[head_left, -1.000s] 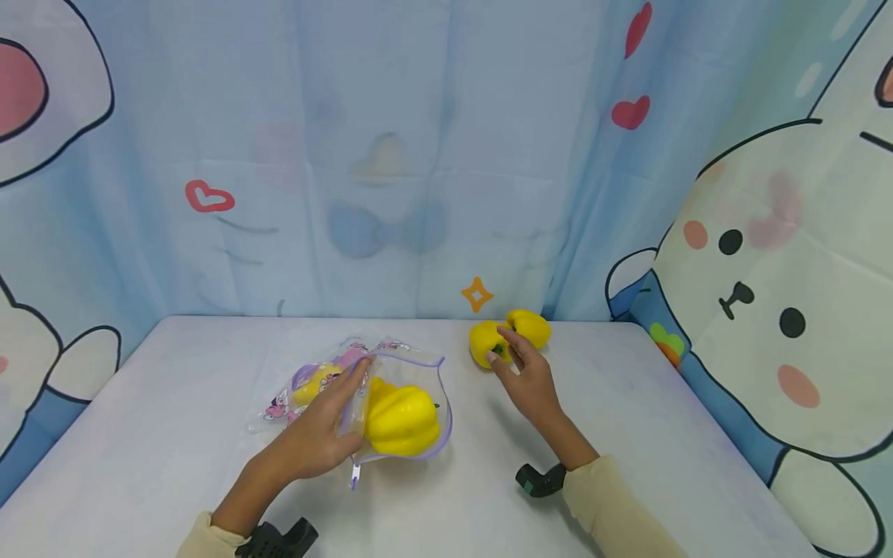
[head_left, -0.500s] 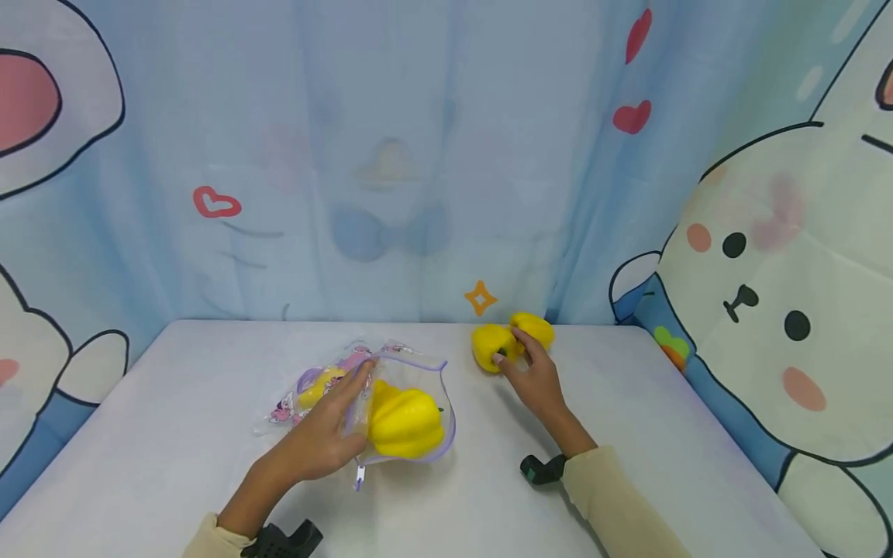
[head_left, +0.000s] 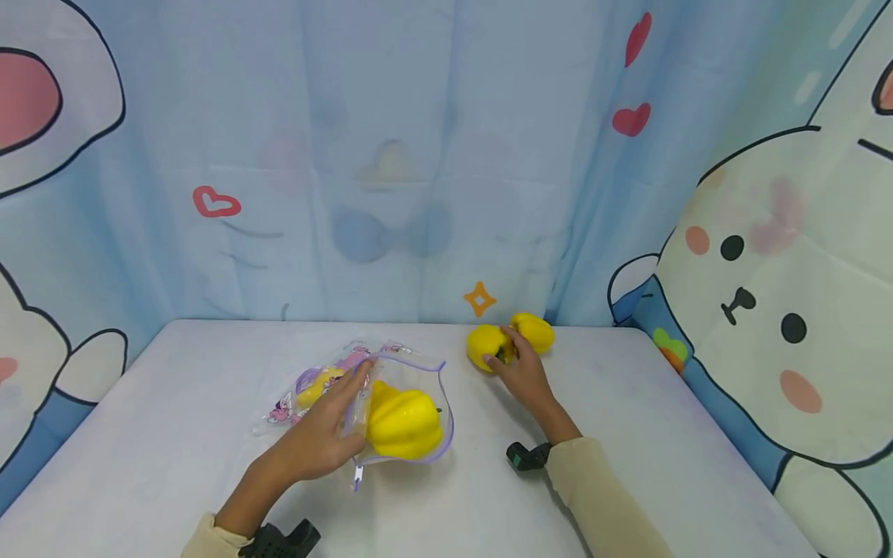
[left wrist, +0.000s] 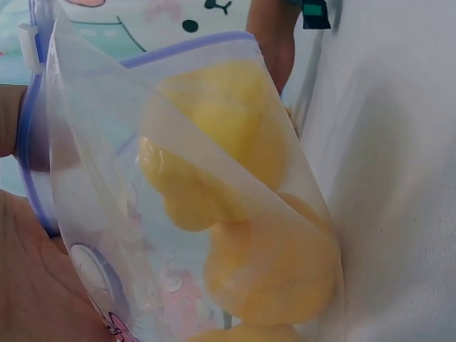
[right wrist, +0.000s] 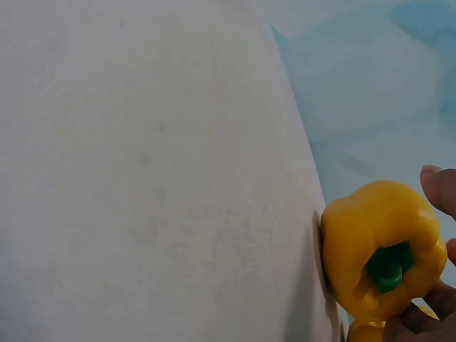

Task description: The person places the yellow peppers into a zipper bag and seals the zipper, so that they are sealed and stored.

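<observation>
My left hand (head_left: 317, 438) grips the side of a clear zip bag (head_left: 446, 387) with purple edging. Its mouth gapes to the right in the head view. A yellow bell pepper (head_left: 403, 422) lies inside, near the mouth, and more yellow shapes (left wrist: 271, 271) show through the cloudy plastic in the left wrist view. Toward the table's back edge, my right hand (head_left: 526, 376) has its thumb and fingers around another yellow bell pepper (right wrist: 377, 249), whose green stem faces the wrist camera. Just behind it sits one more yellow bell pepper (head_left: 533, 332).
The bag's printed part (head_left: 286, 407) spreads left on the white table (head_left: 446, 519). A white zip slider (head_left: 358, 474) hangs from its near corner. Behind the table hangs a blue cartoon curtain (head_left: 391, 155), which also covers the right side.
My right hand has come in around the yellow bell pepper, which has shifted slightly left from the one behind it. My left hand and the bag stay in place.
</observation>
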{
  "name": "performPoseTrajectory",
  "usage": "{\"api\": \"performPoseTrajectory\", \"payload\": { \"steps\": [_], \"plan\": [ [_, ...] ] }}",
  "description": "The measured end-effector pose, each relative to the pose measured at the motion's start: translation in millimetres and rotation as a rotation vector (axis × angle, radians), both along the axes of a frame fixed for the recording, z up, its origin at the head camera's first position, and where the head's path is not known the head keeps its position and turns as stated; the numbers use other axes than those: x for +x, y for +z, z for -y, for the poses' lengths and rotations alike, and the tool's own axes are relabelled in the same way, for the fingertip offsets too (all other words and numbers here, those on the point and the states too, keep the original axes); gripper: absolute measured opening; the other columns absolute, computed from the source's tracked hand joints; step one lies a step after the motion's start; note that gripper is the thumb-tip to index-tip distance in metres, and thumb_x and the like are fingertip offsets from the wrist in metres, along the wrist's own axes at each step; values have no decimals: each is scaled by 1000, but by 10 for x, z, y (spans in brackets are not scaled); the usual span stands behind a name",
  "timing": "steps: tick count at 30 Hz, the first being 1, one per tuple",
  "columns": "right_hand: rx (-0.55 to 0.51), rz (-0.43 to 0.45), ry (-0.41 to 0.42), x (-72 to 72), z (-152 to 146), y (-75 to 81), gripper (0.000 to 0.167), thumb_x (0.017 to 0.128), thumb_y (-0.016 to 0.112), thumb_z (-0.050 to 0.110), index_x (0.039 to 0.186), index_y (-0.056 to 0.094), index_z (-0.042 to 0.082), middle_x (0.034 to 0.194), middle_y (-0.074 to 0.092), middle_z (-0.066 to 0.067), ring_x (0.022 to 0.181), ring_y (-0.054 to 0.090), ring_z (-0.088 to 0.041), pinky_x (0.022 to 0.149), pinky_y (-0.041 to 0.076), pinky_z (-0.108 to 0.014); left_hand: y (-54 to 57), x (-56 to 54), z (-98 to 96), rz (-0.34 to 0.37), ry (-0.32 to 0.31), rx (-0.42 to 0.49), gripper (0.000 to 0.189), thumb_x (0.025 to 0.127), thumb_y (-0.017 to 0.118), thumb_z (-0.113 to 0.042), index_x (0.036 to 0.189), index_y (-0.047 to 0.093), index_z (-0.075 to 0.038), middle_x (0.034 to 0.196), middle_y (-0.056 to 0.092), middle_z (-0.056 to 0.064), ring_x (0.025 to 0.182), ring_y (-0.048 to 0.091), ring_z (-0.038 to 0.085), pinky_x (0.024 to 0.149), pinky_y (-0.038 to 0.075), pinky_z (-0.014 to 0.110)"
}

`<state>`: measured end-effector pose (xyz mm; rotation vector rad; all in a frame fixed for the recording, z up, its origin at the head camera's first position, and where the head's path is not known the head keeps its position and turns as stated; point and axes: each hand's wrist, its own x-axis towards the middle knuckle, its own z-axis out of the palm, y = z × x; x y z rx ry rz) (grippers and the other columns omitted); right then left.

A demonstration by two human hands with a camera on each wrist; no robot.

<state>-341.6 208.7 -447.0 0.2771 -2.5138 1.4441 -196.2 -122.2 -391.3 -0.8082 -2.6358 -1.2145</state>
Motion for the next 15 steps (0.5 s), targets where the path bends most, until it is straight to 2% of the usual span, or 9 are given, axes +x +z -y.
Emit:
{"api": "performPoseTrajectory", "payload": {
  "steps": [6,15],
  "plan": [
    [40,47,-1,-54,42,-4,75,89,70,19,151,30,5,155,29,-16,141,28,-31,114,25,-44,-4,-1,2,2,5,0,88,76,58,-13,154,20,-2,160,18,9,145,18,31,112,20,54],
    [99,56,2,-76,77,-5,78,88,71,16,151,27,4,153,31,-18,140,28,-33,115,23,-47,-3,3,4,-9,0,4,87,75,58,-13,153,21,-1,159,19,12,145,19,32,111,20,55]
  ]
}}
